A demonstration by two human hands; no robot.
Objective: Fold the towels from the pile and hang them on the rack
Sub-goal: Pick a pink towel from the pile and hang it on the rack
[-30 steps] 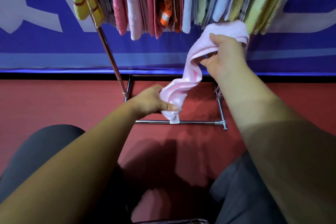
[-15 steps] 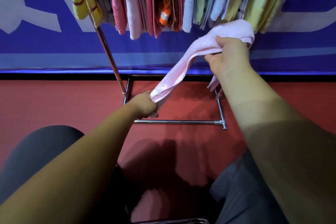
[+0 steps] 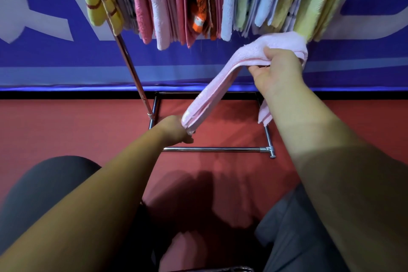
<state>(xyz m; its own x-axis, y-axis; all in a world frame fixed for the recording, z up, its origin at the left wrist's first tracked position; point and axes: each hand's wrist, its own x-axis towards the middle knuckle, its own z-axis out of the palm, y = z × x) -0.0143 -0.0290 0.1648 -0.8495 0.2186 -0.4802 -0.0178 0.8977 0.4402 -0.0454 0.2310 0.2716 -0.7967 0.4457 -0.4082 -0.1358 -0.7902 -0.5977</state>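
Note:
A pale pink towel point(image 3: 217, 90) stretches as a folded band between both hands in front of the rack. My right hand point(image 3: 277, 70) grips its upper end just below the hanging towels, with a short pink tail dangling past my wrist. My left hand point(image 3: 176, 130) grips the lower end above the rack's base. The metal rack point(image 3: 132, 68) carries several hung towels point(image 3: 176, 0) in yellow, pink, orange, blue and green across the top of the view.
The rack's chrome base bar point(image 3: 212, 149) lies on the red floor point(image 3: 55, 130) under my hands. A blue and white banner wall point(image 3: 55, 55) stands behind. My knees in dark trousers point(image 3: 42, 185) frame the bottom. A metal edge point(image 3: 220, 269) shows at the bottom centre.
The slack, twisted towel has been pulled taut into a straight band. My left hand moved left and slid down to its end; my right hand shifted slightly right.

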